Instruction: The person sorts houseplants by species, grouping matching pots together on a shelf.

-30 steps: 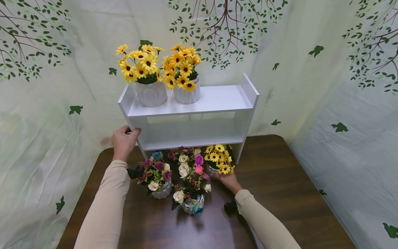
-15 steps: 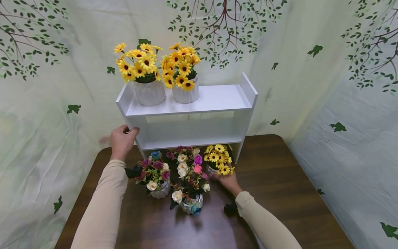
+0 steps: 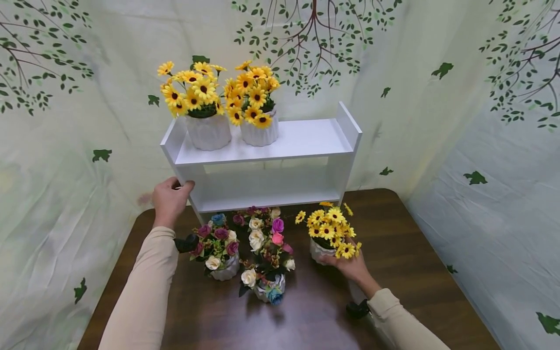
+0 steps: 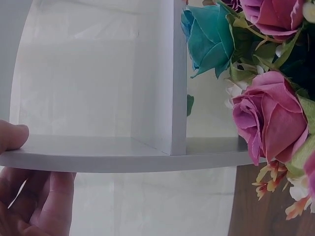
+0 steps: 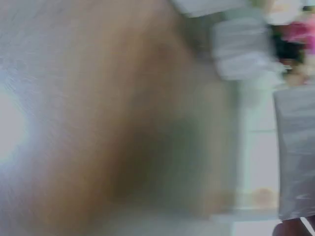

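My left hand point(image 3: 169, 200) pinches the left side panel of a white two-tier shelf point(image 3: 306, 141); in the left wrist view the thumb point(image 4: 12, 135) lies on one face of the panel and the fingers point(image 4: 54, 201) on the other. My right hand point(image 3: 352, 268) grips a white pot of yellow daisies point(image 3: 329, 228) from its right side, in front of the shelf's right leg. In the blurred right wrist view, the pot point(image 5: 298, 152) fills the right edge, with a fingertip point(image 5: 293, 230) at its lower end.
Two pots of yellow daisies point(image 3: 197, 92) point(image 3: 253, 97) stand on the top tier's left half. Several pots of artificial roses point(image 3: 214, 245) point(image 3: 267, 282) crowd the brown table point(image 3: 415, 272) before and under the shelf. A leaf-printed cloth point(image 3: 393, 58) hangs behind.
My right hand has drawn the daisy pot out from under the shelf's right end, moving it right and toward me. My left hand keeps its hold on the side panel.
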`<state>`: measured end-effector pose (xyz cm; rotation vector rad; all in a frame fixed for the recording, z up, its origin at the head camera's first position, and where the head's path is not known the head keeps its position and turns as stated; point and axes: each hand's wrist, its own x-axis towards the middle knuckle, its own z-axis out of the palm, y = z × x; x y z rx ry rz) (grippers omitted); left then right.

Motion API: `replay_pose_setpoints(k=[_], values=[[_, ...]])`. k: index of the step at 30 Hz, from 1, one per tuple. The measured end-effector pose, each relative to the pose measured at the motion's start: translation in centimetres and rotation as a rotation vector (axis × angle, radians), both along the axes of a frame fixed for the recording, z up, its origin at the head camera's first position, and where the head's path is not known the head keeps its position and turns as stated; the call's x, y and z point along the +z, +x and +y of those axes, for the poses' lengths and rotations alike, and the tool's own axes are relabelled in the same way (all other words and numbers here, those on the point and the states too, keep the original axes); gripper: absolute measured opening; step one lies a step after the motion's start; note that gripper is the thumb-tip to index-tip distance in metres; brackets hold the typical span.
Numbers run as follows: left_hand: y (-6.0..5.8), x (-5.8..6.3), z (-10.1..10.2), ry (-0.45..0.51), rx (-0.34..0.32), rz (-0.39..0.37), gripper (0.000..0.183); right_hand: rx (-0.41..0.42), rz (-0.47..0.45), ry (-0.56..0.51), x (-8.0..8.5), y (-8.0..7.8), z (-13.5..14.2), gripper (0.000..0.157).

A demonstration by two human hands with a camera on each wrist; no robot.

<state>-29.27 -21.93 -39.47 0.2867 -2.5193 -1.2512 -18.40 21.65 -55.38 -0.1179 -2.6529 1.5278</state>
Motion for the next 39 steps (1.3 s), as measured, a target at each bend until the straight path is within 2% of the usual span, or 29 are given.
replay_pose_setpoints(k=[1, 6, 12, 16, 18, 21, 25, 29, 33, 39], values=[[0.0, 0.0, 0.0, 0.002, 0.000, -0.001, 0.044, 0.002, -0.003, -0.013, 1.0, 0.3, 0.4, 0.095], [-0.1, -0.1, -0.1, 0.013, -0.004, 0.000, 0.045, 0.062, 0.063, 0.095, 6.4, 1.7, 2.4, 0.094], [0.1, -0.4, -0.2, 0.025, -0.001, -0.019, 0.046, 0.093, 0.147, 0.100, 12.7, 3.2, 3.5, 0.091], [0.1, -0.3, -0.2, 0.015, 0.005, -0.011, 0.044, 0.114, 0.220, 0.102, 17.2, 3.6, 3.8, 0.094], [0.1, -0.2, -0.2, 0.005, 0.011, -0.006, 0.043, 0.121, 0.225, 0.112, 19.5, 3.5, 3.9, 0.093], [0.1, 0.0, -0.1, -0.001, 0.015, -0.002, 0.043, 0.101, 0.208, 0.152, 23.1, 2.9, 3.8, 0.094], [0.0, 0.1, -0.1, 0.002, 0.017, -0.003, 0.043, 0.048, 0.156, 0.149, 27.8, 1.6, 3.4, 0.091], [0.0, 0.0, 0.1, -0.005, 0.016, -0.010, 0.043, -0.005, 0.161, 0.151, 31.9, 0.2, 2.9, 0.085], [-0.1, -0.1, 0.0, -0.004, 0.014, -0.004, 0.043, 0.009, 0.202, 0.089, 35.2, -1.8, 2.1, 0.081], [0.1, -0.2, -0.1, 0.012, 0.002, -0.001, 0.042, 0.028, 0.173, -0.015, 38.8, -5.1, 0.5, 0.077]])
